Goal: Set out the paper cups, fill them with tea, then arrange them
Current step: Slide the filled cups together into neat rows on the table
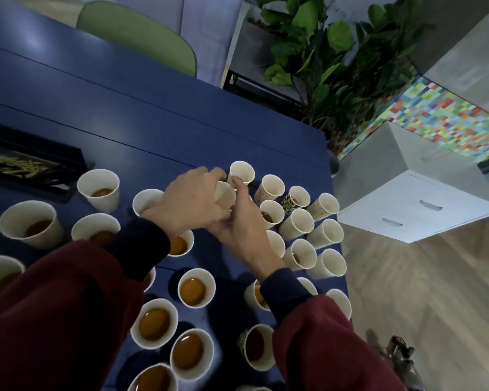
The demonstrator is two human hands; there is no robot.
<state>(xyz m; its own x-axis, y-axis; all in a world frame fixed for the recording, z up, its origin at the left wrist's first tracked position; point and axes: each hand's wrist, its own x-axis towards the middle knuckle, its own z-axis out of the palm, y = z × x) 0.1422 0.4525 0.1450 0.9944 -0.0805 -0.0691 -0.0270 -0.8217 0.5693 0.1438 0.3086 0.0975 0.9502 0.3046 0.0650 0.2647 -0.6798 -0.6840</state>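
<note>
Several white paper cups stand on the dark blue table [141, 108], most holding brown tea, such as one near the front [196, 287]. Both hands meet above the table's middle around one white paper cup [225, 195], which is tilted. My left hand [188, 203] grips it from the left and over the top. My right hand [242, 221] holds it from below and the right. Just behind stands another white cup [242, 172]. A green-printed cup [295, 198] stands in the cluster at the right edge.
A black tray [37, 165] with yellow-green sticks lies at the far left. A green chair [141, 35] stands behind the table. A leafy plant [331, 60] and a white drawer cabinet [415, 207] are to the right. The table's right edge runs close by the right-hand cups.
</note>
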